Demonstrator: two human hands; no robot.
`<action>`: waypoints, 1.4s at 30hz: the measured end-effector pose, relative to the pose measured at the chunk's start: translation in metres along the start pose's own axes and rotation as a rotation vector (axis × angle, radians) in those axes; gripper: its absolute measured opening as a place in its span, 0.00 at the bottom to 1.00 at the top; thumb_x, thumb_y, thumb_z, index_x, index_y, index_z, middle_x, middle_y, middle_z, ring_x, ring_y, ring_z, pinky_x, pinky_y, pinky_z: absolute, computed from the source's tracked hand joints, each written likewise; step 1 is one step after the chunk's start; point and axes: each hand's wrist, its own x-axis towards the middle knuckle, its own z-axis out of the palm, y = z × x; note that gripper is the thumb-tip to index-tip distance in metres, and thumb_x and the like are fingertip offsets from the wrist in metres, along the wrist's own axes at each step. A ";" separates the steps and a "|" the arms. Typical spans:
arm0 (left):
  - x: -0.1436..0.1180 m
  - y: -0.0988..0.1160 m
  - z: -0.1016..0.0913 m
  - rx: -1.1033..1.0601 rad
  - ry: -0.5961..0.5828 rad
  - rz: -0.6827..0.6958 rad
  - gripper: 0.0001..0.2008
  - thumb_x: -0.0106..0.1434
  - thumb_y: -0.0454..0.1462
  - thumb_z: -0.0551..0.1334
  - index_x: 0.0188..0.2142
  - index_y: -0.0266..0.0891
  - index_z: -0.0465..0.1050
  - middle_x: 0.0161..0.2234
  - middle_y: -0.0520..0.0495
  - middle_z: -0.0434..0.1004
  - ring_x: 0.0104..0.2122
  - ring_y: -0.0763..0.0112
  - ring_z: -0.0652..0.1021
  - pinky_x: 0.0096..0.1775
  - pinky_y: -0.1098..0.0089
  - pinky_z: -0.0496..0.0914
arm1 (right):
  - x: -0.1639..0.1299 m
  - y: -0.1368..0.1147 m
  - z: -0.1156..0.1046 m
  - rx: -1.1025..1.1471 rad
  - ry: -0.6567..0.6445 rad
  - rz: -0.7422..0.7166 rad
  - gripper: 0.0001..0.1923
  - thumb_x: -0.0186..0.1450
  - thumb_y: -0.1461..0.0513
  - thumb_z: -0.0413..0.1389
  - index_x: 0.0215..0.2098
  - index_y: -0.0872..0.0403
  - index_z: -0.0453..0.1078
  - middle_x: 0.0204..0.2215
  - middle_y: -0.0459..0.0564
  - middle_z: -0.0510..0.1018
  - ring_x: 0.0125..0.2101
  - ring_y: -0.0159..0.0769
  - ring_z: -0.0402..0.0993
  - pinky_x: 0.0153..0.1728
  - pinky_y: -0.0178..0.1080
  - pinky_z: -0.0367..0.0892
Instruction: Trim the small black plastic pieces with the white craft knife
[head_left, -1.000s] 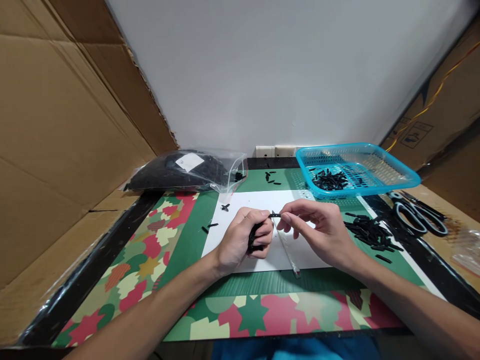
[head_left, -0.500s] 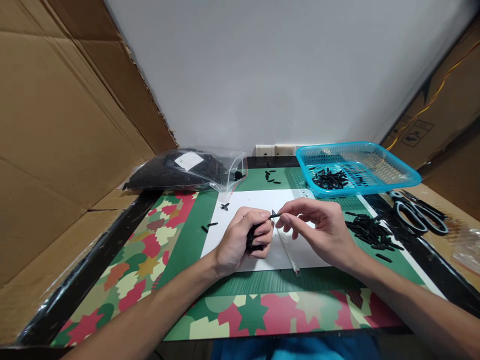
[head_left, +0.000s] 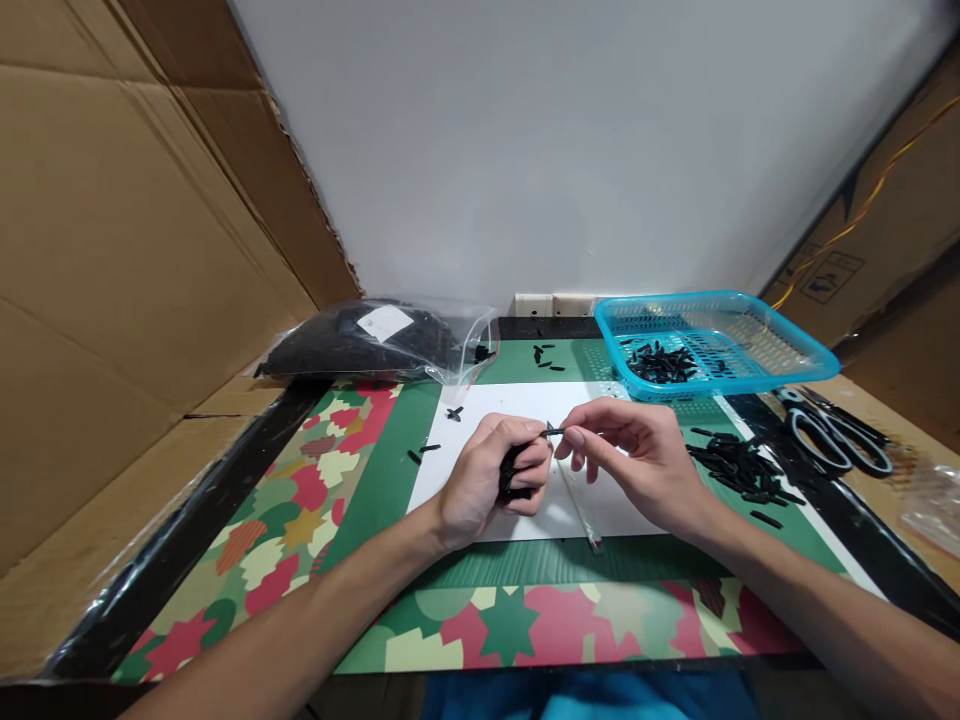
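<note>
My left hand is curled around a bunch of small black plastic pieces above the white sheet. My right hand meets it fingertip to fingertip and pinches one thin black piece that sticks out from the left hand's fingers. A slim clear stick lies on the sheet under the right hand.
A blue mesh basket with black pieces stands back right. A loose pile of black pieces lies right of my hand, scissors beyond it. A clear bag of black parts lies back left. Cardboard walls flank both sides.
My right fingertips have closed in a little toward the left hand at the thin black piece. The view has shifted slightly; nothing else moved.
</note>
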 end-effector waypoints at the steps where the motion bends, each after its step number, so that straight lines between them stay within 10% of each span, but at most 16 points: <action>1: 0.000 -0.001 -0.001 -0.005 -0.004 0.000 0.21 0.64 0.43 0.65 0.20 0.41 0.58 0.17 0.59 0.54 0.16 0.81 0.55 0.16 0.80 0.51 | 0.000 0.000 0.000 0.003 0.000 0.000 0.09 0.73 0.56 0.66 0.40 0.54 0.82 0.30 0.49 0.84 0.27 0.32 0.80 0.25 0.31 0.75; 42: -0.001 0.000 0.001 -0.053 0.001 -0.021 0.18 0.61 0.40 0.64 0.20 0.40 0.60 0.16 0.59 0.54 0.15 0.81 0.55 0.16 0.81 0.52 | 0.001 -0.001 0.001 0.095 -0.025 -0.017 0.03 0.72 0.62 0.67 0.42 0.53 0.80 0.31 0.48 0.86 0.24 0.29 0.78 0.24 0.30 0.76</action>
